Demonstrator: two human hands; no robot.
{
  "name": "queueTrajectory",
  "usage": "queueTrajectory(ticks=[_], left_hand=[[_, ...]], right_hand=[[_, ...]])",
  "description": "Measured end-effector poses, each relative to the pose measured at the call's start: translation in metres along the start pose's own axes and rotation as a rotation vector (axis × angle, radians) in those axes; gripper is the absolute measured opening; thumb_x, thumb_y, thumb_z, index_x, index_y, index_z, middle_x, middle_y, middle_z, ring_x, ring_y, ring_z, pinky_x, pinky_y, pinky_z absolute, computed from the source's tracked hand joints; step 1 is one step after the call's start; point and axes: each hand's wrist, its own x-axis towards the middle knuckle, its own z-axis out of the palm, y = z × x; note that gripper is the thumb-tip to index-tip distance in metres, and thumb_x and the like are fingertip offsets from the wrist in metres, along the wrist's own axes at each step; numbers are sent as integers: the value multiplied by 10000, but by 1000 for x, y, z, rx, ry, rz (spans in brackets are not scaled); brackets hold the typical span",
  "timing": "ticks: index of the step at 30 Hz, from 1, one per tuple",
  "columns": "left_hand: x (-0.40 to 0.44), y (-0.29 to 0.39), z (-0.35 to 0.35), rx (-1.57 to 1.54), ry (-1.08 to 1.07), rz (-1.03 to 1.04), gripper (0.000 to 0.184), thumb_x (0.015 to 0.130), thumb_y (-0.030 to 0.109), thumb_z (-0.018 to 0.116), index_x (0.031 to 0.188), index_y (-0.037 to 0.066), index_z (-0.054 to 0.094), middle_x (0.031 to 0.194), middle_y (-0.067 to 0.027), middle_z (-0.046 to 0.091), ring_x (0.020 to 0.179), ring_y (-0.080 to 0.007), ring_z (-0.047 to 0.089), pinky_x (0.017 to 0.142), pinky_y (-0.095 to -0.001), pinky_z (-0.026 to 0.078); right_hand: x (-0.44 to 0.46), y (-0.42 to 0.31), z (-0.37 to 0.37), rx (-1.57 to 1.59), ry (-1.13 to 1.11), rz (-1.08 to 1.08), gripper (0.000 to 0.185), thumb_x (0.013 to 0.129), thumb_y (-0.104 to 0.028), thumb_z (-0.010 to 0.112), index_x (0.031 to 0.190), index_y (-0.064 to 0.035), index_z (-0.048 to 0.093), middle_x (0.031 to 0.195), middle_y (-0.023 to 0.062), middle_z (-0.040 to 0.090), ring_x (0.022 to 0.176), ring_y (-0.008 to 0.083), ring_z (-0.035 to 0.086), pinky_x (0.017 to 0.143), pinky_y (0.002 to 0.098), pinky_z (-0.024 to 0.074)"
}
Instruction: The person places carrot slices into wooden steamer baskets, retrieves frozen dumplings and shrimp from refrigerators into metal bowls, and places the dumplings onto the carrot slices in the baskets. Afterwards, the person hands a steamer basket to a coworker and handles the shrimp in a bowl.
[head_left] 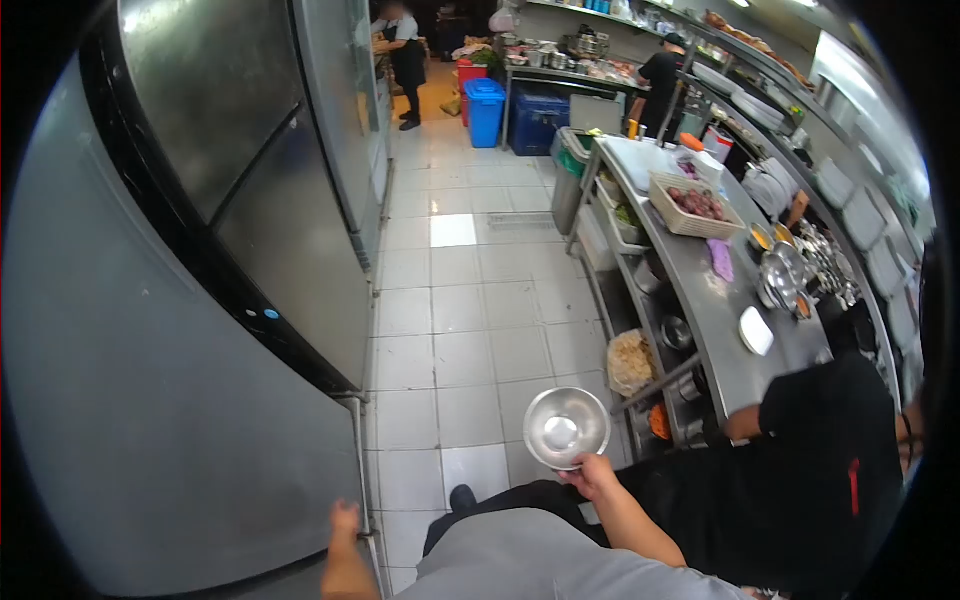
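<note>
A round steel bowl [566,428] hangs over the tiled floor at the lower middle, with no contents visible in it. My right hand [592,476] grips its near rim, the fingers pressed around the edge. At the lower left, my left hand [345,518] is beside the edge of a grey fridge door [200,400]. Its fingers are small and blurred, and whether they touch the door edge I cannot tell.
A person in black [820,470] stands close on my right at a steel counter [690,270] holding a basket [690,222] of dark red produce. Tall fridges line the left. Two people and a blue bin [485,115] are farther off.
</note>
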Motion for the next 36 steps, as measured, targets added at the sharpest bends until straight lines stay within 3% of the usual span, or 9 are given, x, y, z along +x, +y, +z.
queueTrajectory(ticks=[4,8,10,11,13,18,23,26,36], left_hand=[[1,214,-70,-445,1,-34,544,975,177,720,1459,8,535,1223,-82,657,1035,-174,632,917,-333,511],[7,278,-68,-428,75,40,534,969,117,716,1454,3,524,1143,-65,649,990,-173,616,878,-338,509],[-33,352,-87,-510,119,-10,580,950,44,708,1486,-12,497,1257,-101,650,1142,-224,635,989,-361,512],[15,329,-94,-442,336,267,634,942,-1,689,1531,-22,454,1434,-159,591,1333,-291,580,1122,-404,466],[-28,427,-157,-346,789,660,559,1015,29,603,1548,-22,440,1541,-196,510,1421,-306,516,1179,-422,423],[-110,626,-322,-204,1374,719,474,1073,248,614,1472,8,530,1328,-155,670,1150,-251,672,985,-366,533],[-46,665,-368,253,1260,318,531,1034,374,617,1442,44,539,1230,-230,716,1128,-433,676,962,-487,523],[-38,673,-341,246,1493,196,485,1034,346,592,1420,55,541,1266,-261,695,1181,-492,632,982,-531,509],[-69,683,-324,275,1375,196,434,1031,338,590,1349,43,570,1227,-244,714,1154,-473,655,978,-526,513]], right_hand=[[107,-21,-10,93,-29,46,499,888,19,471,1371,137,433,1208,298,629,1021,465,706,783,478,649],[180,-58,4,93,92,139,525,886,21,448,1398,131,417,1222,315,618,1034,485,699,800,485,648],[227,-88,16,119,48,174,524,893,21,448,1405,126,413,1229,321,611,1035,487,698,803,490,648],[247,-99,23,119,11,157,524,901,21,446,1414,119,406,1238,326,604,1036,488,698,803,494,648],[278,-135,36,108,-38,142,523,909,21,444,1423,111,398,1247,331,596,1037,490,697,803,499,649],[353,-241,74,-36,-117,127,560,900,41,472,1442,115,357,1255,327,589,1004,488,703,795,496,656],[383,-314,98,-133,-167,97,561,890,53,475,1435,117,359,1273,316,576,1052,471,690,860,536,652],[384,-335,115,-132,-154,60,516,901,47,453,1409,123,397,1219,294,604,1026,441,711,850,504,671],[371,-318,152,-94,-318,226,559,878,56,473,1426,108,380,1275,286,592,1115,456,675,936,517,632]])
